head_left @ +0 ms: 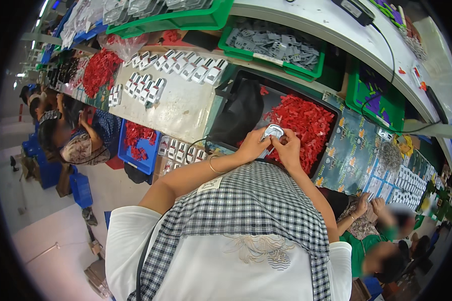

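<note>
A small white-grey plastic housing is held up between my two hands in front of my apron, over the near edge of a black tray. My left hand is closed round its left side. My right hand pinches it from the right; whether a smaller part sits between those fingers is hidden. Behind and to the right of my hands, a heap of red plastic pieces fills much of the tray. A black bag or cloth lies in the tray's left part.
Rows of white housings with black and red parts lie on the table to the left. Green bins stand behind, one with grey pieces. A blue bin holds red pieces. Co-workers sit at both sides; a black cable hangs right.
</note>
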Motion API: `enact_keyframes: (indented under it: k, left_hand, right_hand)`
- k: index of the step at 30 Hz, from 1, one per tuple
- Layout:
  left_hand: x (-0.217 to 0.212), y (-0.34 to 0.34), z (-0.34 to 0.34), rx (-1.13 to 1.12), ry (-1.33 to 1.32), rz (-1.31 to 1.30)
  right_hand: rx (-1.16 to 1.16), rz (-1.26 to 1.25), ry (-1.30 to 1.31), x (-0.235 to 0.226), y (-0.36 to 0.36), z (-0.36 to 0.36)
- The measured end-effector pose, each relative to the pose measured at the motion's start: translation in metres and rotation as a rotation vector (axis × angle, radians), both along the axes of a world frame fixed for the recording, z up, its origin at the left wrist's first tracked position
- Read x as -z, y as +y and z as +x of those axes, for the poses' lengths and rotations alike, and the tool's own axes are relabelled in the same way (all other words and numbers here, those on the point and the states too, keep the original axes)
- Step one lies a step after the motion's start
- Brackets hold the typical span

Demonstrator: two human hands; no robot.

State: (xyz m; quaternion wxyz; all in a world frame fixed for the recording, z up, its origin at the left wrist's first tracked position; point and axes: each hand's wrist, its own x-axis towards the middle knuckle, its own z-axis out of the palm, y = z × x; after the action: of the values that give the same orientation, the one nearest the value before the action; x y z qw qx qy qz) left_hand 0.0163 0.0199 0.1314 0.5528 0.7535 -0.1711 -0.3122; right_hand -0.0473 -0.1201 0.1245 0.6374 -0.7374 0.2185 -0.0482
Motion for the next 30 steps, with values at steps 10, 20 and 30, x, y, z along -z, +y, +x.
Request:
enact_keyframes:
  k: [10, 20, 30]
  left_hand:
    - [0.034, 0.080, 0.108, -0.272, -0.088, 0.103]
    - [0.058, 0.069, 0.085, -0.207, -0.287, 0.319]
    - [0.049, 0.053, 0.119, -0.341, 0.488, -0.128]
  right_hand:
    - [-0.144, -0.046, 0.029, 0.053, -0.013, 0.060]
    - [-0.238, -0.563, -0.109, 0.102, -0.025, 0.137]
    - [-0.630, -0.862, -0.009, 0.105, -0.032, 0.110]
